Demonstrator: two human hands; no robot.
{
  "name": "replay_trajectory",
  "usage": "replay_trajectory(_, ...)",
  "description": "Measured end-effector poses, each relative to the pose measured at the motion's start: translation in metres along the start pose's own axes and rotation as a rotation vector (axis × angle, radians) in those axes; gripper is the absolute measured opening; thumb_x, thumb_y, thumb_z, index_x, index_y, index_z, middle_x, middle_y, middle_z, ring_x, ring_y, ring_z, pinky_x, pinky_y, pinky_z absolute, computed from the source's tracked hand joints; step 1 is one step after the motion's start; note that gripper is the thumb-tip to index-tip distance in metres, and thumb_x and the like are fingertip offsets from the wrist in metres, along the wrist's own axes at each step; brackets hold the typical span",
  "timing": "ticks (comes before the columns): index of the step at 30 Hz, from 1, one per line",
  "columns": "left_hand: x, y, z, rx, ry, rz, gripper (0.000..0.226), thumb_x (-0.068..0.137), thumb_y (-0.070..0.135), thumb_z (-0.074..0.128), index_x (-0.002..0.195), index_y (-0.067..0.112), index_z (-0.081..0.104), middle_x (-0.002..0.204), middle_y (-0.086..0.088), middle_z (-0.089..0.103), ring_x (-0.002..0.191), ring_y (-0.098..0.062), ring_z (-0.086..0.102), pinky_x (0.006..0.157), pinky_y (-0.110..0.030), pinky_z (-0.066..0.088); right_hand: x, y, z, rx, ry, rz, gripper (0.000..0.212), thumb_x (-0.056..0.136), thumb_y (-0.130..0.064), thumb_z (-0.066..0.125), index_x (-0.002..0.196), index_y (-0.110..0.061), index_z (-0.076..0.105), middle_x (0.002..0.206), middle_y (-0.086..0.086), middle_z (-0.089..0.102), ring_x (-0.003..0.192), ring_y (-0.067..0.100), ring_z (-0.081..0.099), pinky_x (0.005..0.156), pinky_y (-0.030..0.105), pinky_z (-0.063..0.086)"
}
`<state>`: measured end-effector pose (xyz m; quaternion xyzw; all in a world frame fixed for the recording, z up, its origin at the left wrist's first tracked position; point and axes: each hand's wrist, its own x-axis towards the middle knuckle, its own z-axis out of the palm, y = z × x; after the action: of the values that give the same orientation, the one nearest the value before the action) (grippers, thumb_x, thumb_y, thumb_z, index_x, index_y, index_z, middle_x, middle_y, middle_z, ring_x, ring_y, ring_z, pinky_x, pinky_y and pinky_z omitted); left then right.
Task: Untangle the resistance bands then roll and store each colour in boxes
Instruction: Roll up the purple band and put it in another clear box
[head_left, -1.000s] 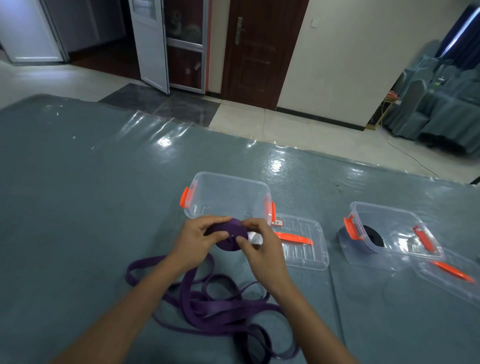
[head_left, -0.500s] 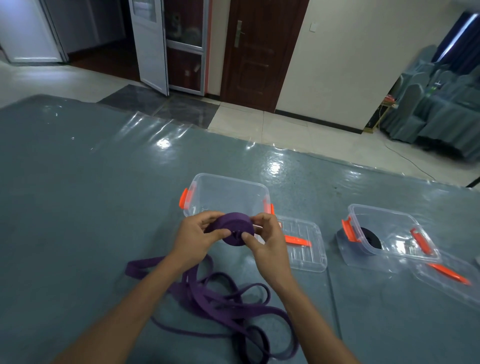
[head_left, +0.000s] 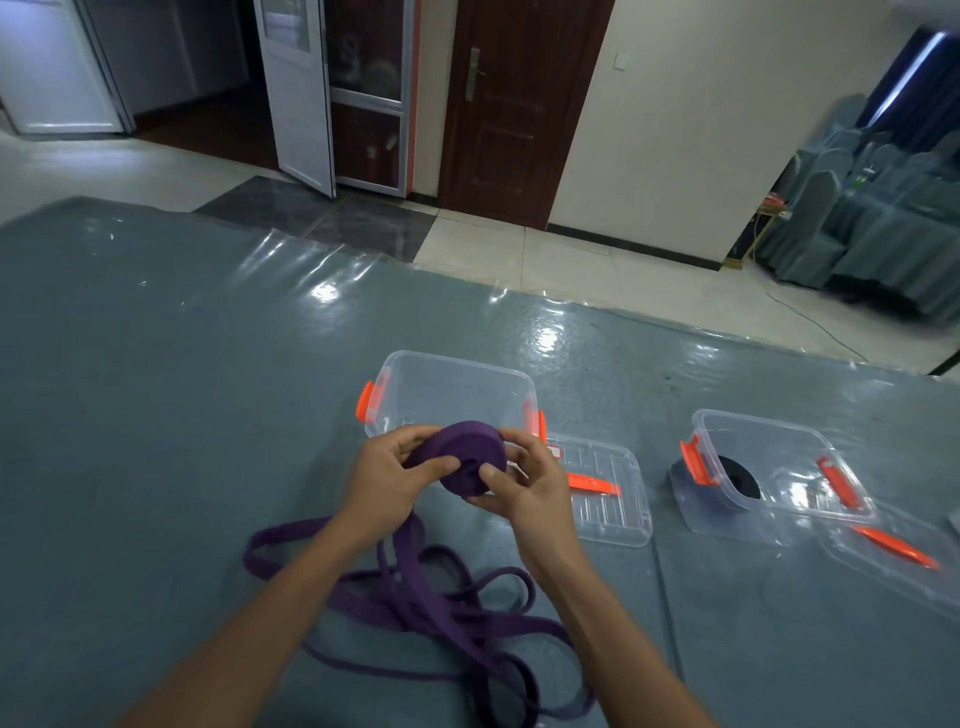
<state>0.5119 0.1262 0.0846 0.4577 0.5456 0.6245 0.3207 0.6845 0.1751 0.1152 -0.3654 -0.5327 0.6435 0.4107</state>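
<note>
purple band roll (head_left: 464, 456) thick and tight, loose tail (head_left: 415, 597) looping on table (head_left: 156, 415)

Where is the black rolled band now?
In the head view, the black rolled band lies inside the clear box on the right of the table, at its left end beside an orange latch.

purple fabric band roll (head_left: 465, 457): thick coil, gripped on edge by left hand (head_left: 384, 488) and right hand (head_left: 530, 488), just in front of the left box
loose purple band tail (head_left: 415, 597): tangled loops on the table, running up to the roll
clear plastic left box with orange latches (head_left: 452, 384): open, upright
clear left lid (head_left: 608, 499): flat, just beside the left box's right side
clear plastic right box (head_left: 779, 452): open, well apart from the left box
black band roll (head_left: 740, 480): inside the right box
clear right lid (head_left: 893, 561): flat, at the right box's right side
</note>
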Motion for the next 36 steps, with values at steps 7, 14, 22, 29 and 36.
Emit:
replay_trajectory(7,0.012,0.009,-0.011,0.122,-0.225,-0.056,0.026,0.078,0.017,0.085,0.101,0.025,0.076,0.098,0.003,0.079,0.093,-0.015,0.075,0.085,-0.025,0.057,0.014,-0.014,-0.013,-0.735,-0.185,-0.262,0.046,0.087,-0.014,0.075,0.130,-0.027,0.063,0.118,-0.015,0.067,0.105,-0.003,0.060,0.095,0.017,0.048)
replay_trajectory(14,0.035,0.041,-0.001,0.152,-0.242,0.043,0.029,0.090,0.025,0.075,0.119,0.028,0.073,0.111,0.012,0.076,0.106,-0.008,0.071,0.094,-0.019,0.053,0.025,-0.040,-0.012,-0.267,-0.094,-0.144,0.046,0.086,0.004,0.071,0.106,-0.037,0.071,0.101,0.000,0.073,0.097,0.028,0.068,0.067,0.040,0.063)
replay_trajectory(22,0.090,0.118,0.012,0.233,-0.239,0.229,0.024,0.097,0.027,0.066,0.120,0.024,0.072,0.106,0.010,0.076,0.099,-0.004,0.071,0.089,-0.023,0.057,0.050,-0.120,-0.008,-0.276,-0.034,-0.353,0.045,0.086,0.000,0.074,0.112,-0.037,0.070,0.110,0.007,0.071,0.104,0.033,0.066,0.066,0.036,0.062)
replay_trajectory(29,0.126,0.182,0.022,0.037,-0.231,0.307,0.020,0.089,0.027,0.072,0.109,0.030,0.072,0.102,0.004,0.078,0.096,-0.015,0.074,0.079,-0.023,0.058,0.060,-0.186,-0.003,-0.336,0.009,-0.559,0.041,0.090,-0.012,0.073,0.119,-0.039,0.063,0.112,-0.009,0.068,0.102,0.014,0.068,0.066,0.024,0.060)
replay_trajectory(36,0.105,0.134,0.019,-0.014,-0.190,0.220,0.032,0.081,0.028,0.081,0.112,0.028,0.073,0.107,0.003,0.078,0.102,-0.017,0.074,0.092,-0.034,0.059,0.055,-0.148,-0.006,-0.044,0.031,-0.342,0.036,0.088,-0.001,0.071,0.117,-0.022,0.069,0.109,0.006,0.074,0.101,0.026,0.072,0.071,0.040,0.063)
